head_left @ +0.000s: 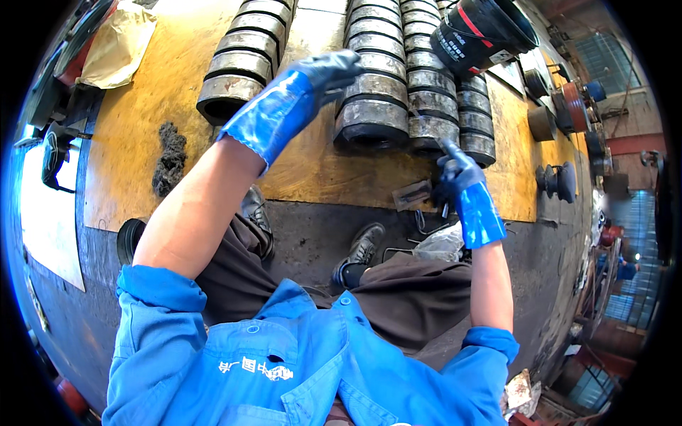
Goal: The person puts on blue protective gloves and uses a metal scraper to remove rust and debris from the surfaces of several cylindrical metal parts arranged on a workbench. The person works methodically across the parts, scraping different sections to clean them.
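Observation:
My left hand (317,79), in a blue glove with dark fingers, reaches over the gap between two rows of thick metal rings. Its fingers are stretched out toward the middle ring row (373,89); whether they touch it I cannot tell. My right hand (460,186), gloved alike, hovers near the front end of the ring row to its left (432,128). One finger points up while the others curl. A small shiny tip shows below them, but its kind is hidden. Another ring row (241,64) lies on the left, and a shorter one (477,124) on the right.
The rows lie on a worn yellow board (284,177). A black bucket (483,35) stands at the far right, a dark fibrous clump (170,160) on the left. Near my right shoe (361,248) are a clear plastic bag (439,245) and bent metal rods. Flanged spools (558,182) stand farther right.

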The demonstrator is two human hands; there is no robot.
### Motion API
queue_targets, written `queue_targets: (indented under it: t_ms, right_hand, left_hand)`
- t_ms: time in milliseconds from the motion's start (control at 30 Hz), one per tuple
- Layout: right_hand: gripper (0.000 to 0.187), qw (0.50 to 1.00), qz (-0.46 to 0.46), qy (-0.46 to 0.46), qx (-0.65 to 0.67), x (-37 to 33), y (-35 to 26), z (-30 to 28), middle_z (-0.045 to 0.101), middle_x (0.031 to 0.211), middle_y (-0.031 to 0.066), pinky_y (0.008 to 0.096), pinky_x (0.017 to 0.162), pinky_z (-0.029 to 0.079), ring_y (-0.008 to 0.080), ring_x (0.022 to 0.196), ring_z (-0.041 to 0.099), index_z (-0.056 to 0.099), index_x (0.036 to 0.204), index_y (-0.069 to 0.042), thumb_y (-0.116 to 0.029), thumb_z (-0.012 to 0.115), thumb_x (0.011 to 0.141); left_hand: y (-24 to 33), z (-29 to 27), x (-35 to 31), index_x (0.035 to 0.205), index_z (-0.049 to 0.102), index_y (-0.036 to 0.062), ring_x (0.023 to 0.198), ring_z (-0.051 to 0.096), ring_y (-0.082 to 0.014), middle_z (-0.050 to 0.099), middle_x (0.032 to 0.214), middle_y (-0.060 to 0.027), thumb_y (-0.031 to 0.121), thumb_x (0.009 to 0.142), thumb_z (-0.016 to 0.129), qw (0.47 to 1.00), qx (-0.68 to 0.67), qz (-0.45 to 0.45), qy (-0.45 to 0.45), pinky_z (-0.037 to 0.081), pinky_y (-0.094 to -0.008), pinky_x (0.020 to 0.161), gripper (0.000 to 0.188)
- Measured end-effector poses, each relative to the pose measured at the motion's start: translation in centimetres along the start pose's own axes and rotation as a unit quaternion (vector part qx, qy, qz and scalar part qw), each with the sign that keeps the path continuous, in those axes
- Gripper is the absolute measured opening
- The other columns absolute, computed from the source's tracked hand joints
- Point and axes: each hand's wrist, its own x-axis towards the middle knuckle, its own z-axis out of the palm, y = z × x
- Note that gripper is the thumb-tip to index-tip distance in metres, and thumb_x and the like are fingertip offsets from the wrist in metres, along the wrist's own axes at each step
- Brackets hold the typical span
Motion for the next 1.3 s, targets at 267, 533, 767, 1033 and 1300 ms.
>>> queue_targets:
  t_ms: [267,533,767,1033,1300]
  right_hand:
    - [0.058,0.884,0.009,-0.133,-0.448,1.4,-4.3,1.8,0.066,0.118,0.0208,0.0479,0.092,0.052,0.0384,0.106,0.065,0.042,0.147,-0.020,-0.029,0.061,0.093]
    - [0.049,0.949,-0.112,-0.084,-0.283,2.3,-2.7,0.2,0.067,0.108,0.0255,0.0475,0.083,0.053,0.0409,0.096,0.067,0.055,0.137,-0.012,-0.005,0.049,0.089]
    - [0.037,0.956,-0.186,-0.059,-0.218,4.3,-2.5,-2.1,0.070,0.090,0.0214,0.0440,0.076,0.056,0.0353,0.084,0.070,0.066,0.120,-0.009,-0.004,0.050,0.087]
    - [0.037,0.941,-0.243,-0.030,-0.236,4.9,-0.6,-2.4,0.069,0.083,0.0190,0.0427,0.069,0.055,0.0332,0.075,0.069,0.067,0.120,-0.012,-0.005,0.050,0.088]
    - [0.037,0.916,-0.185,-0.061,-0.352,6.6,-1.8,-0.3,0.068,0.095,0.0176,0.0394,0.081,0.052,0.0274,0.086,0.068,0.061,0.129,-0.011,-0.017,0.039,0.100]
  left_hand:
    - [2.0,-3.0,0.7,0.146,0.043,0.0048,0.136,0.047,-0.0225,0.051,0.146,-0.0116,0.038,0.103,0.048,0.999,-0.016,0.048,-0.007,0.031,-0.0351,0.116,0.054]
    - [3.0,-2.4,0.2,0.147,0.041,0.0058,0.138,0.043,-0.0229,0.049,0.148,-0.0124,0.039,0.103,0.046,1.000,0.002,0.023,0.019,0.029,-0.0357,0.117,0.055]
    - [3.4,-1.3,-0.5,0.148,0.040,0.0049,0.139,0.043,-0.0240,0.047,0.149,-0.0128,0.039,0.104,0.041,0.999,0.018,0.012,0.028,0.028,-0.0375,0.117,0.057]
    - [3.9,-1.8,0.2,0.146,0.042,0.0022,0.134,0.048,-0.0263,0.049,0.147,-0.0174,0.034,0.102,0.047,0.999,-0.011,0.015,0.042,0.036,-0.0388,0.113,0.055]
    - [5.3,-0.5,-0.8,0.146,0.042,0.0013,0.135,0.047,-0.0269,0.051,0.145,-0.0173,0.035,0.102,0.049,0.997,-0.025,0.016,0.067,0.034,-0.0371,0.113,0.056]
